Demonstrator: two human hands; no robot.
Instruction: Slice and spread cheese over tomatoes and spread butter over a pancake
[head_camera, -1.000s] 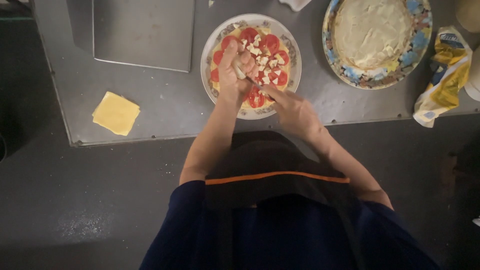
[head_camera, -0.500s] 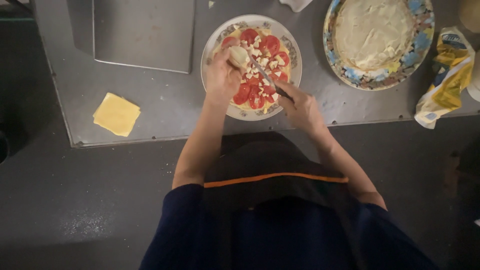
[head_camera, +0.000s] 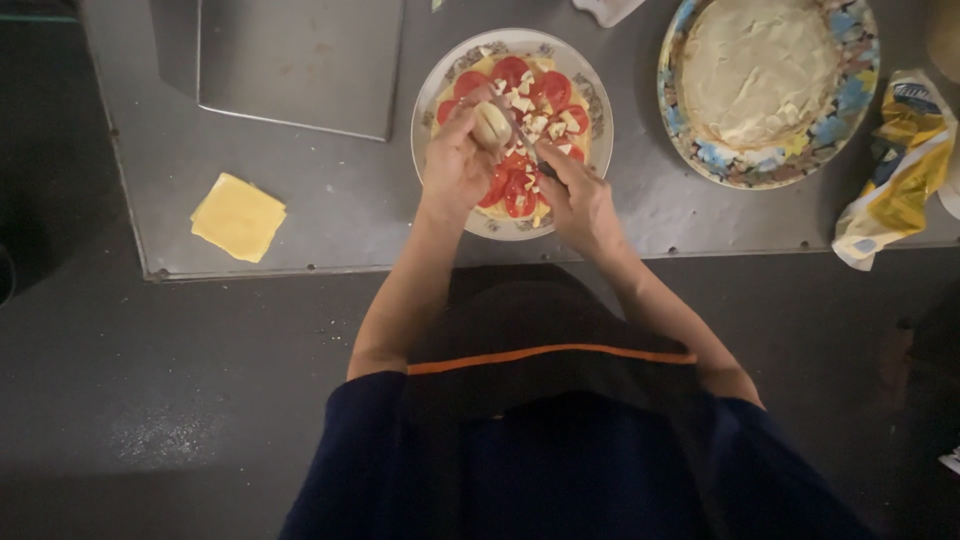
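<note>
While poised over the round patterned plate (head_camera: 428, 110) at upper centre of the frame, both hands busy above its tomato slices (head_camera: 516, 185) and small white bits. Left hand (head_camera: 455, 165) closed round a pale rounded lump (head_camera: 491, 123), pinched between thumb and fingers. Right hand (head_camera: 582, 205) curled narrow round a thin knife (head_camera: 527, 145), its tip meeting the lump. Plate resting on the grey metal worktop (head_camera: 330, 190). Upper left: a flat steel tray (head_camera: 300, 60). Left, near the worktop edge: a square yellow cheese slice (head_camera: 238, 216). Upper right: a blue-flowered plate (head_camera: 860, 90) bearing a pale flat round. Far right: a crumpled yellow and white wrapper (head_camera: 890, 180).
</note>
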